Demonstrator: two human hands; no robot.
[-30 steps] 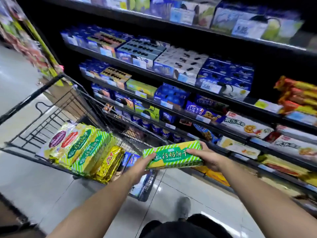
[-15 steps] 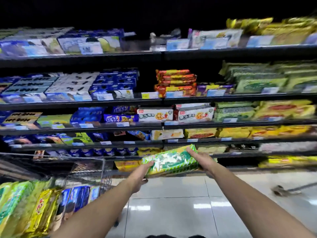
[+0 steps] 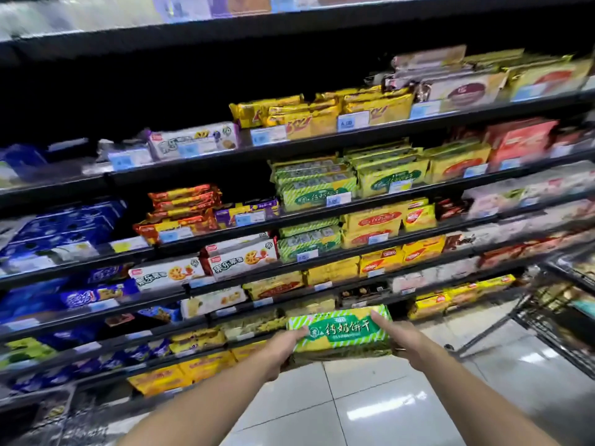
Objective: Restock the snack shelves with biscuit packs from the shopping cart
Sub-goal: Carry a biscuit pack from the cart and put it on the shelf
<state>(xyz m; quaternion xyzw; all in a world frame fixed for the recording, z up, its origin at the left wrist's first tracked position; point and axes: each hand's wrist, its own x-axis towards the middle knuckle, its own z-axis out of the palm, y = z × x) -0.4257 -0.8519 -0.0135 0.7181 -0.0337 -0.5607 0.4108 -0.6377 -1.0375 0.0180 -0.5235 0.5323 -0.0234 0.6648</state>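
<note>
A long green-and-yellow striped biscuit pack [image 3: 341, 331] is held level in front of the lower shelves, one hand at each end. My left hand [image 3: 283, 349] grips its left end and my right hand [image 3: 399, 341] grips its right end. Matching green striped packs [image 3: 317, 188] are stacked on a shelf above, up and slightly left of the held pack, and more green striped packs [image 3: 309, 243] lie one shelf lower. The shopping cart with the other packs is out of view.
Black shelves [image 3: 322, 217] run across the view, filled with yellow, orange, blue and white snack packs. A second wire cart [image 3: 553, 310] stands at the right edge over the shiny tiled floor [image 3: 370, 400].
The view has swung right, away from my cart, which has left the frame. Both hands have carried the green pack along the shelves to a section with matching green packs.
</note>
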